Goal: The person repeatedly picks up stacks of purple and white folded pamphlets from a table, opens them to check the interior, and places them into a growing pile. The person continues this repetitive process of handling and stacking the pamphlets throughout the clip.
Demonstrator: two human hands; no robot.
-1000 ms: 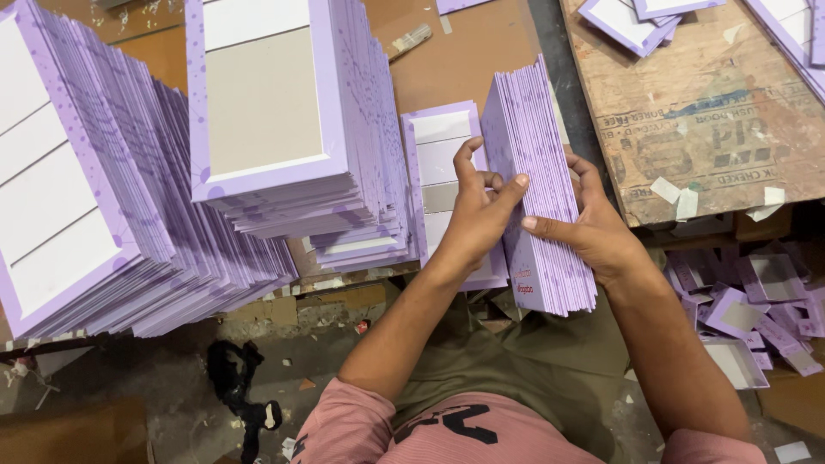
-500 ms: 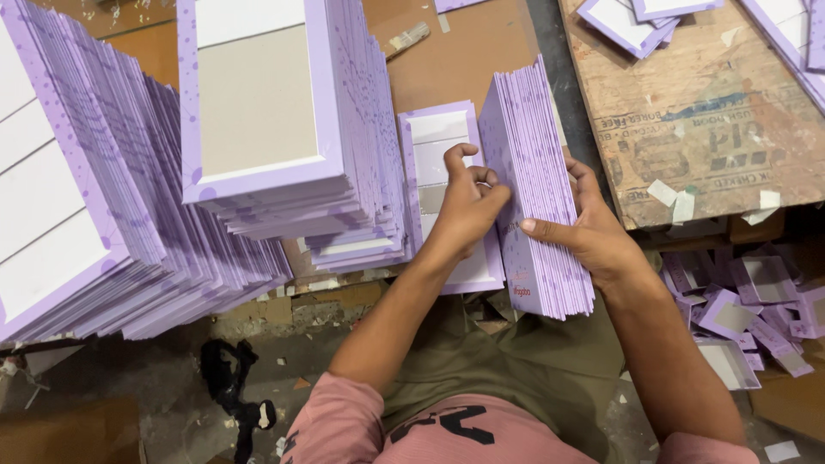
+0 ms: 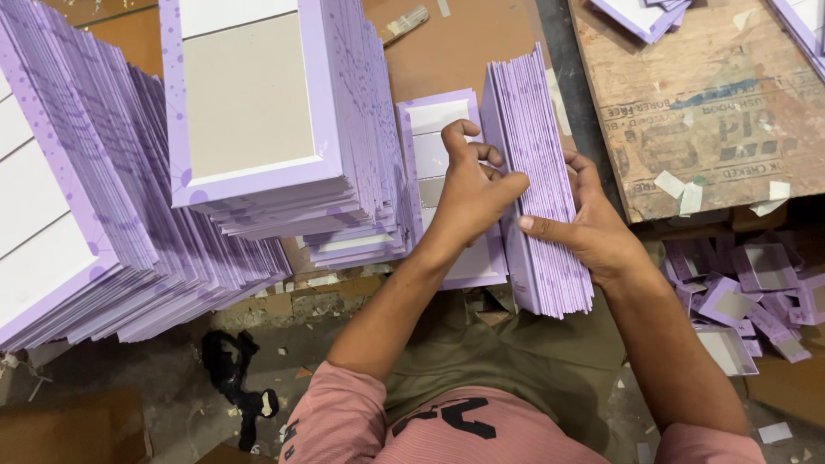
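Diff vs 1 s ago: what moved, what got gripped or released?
Left hand curled its fingers and shifted slightly left, onto the flat lavender cover beside the upright stack. Right hand still braces that stack. Nothing released. The tall piles on the left are unchanged.

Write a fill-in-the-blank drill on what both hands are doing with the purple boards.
1. The right hand steadies a bundle of boards standing on ____.
2. The left hand rests on a board lying ____ beside the bundle.
3. The boards' borders are ____ in colour.
4. A ____ lies on the brown table above the stacks.

Missing words: edge; flat; purple; brush
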